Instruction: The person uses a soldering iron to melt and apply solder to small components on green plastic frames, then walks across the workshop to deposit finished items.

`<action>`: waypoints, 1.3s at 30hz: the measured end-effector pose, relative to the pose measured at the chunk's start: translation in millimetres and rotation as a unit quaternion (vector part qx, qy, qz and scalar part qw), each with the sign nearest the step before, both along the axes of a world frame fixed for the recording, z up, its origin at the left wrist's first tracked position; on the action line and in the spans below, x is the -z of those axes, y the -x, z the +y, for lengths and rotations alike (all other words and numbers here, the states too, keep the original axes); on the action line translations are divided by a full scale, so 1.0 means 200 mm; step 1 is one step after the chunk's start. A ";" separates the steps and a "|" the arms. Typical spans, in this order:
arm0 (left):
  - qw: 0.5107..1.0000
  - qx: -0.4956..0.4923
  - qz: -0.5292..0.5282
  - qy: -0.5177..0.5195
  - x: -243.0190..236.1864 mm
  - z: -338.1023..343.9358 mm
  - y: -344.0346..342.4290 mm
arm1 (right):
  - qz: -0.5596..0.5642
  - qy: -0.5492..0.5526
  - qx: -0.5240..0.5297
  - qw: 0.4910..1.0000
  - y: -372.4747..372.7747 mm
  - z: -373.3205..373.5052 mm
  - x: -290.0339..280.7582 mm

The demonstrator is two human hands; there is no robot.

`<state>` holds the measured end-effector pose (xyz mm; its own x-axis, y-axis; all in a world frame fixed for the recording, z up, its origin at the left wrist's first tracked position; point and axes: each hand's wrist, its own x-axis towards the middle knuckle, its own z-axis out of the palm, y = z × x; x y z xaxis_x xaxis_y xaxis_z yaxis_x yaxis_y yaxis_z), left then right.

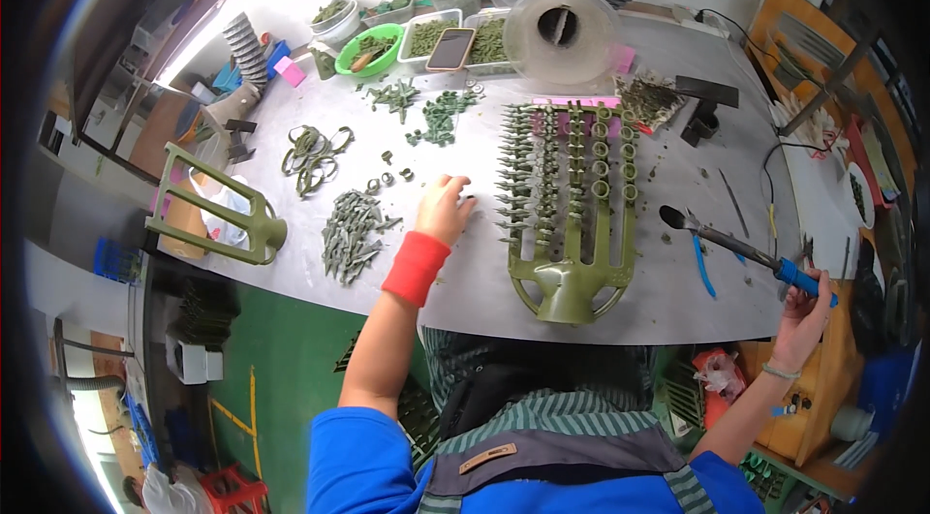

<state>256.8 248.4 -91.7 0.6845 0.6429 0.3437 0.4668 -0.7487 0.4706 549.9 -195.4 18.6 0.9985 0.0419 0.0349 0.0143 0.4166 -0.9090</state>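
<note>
My left hand point(445, 211), with a red wristband, is over the table left of a green rack-like frame point(573, 289). Its fingers are curled, with a small dark spot at the tips that I cannot make out. My right hand point(802, 318) grips the blue handle of a heating-iron-like tool point(741, 248) with a dark, spoon-shaped tip pointing at the frame. Spiky green pieces and rings line the frame's bars. Near my left hand lie a heap of grey-green slivers point(351, 236) and a few small rings point(387, 179).
Another green frame point(218, 209) stands at the left edge. Green bands point(315, 158) and small green parts point(442, 117) lie farther back. Tubs of parts, a green bowl point(370, 50), a phone point(450, 49) and a clear funnel point(564, 39) line the rear. Blue pliers point(703, 267) lie right.
</note>
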 end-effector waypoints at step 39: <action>0.973 0.190 -0.054 -0.118 -0.34 -0.57 -0.34 | -0.027 0.053 -0.181 0.982 0.29 0.36 0.11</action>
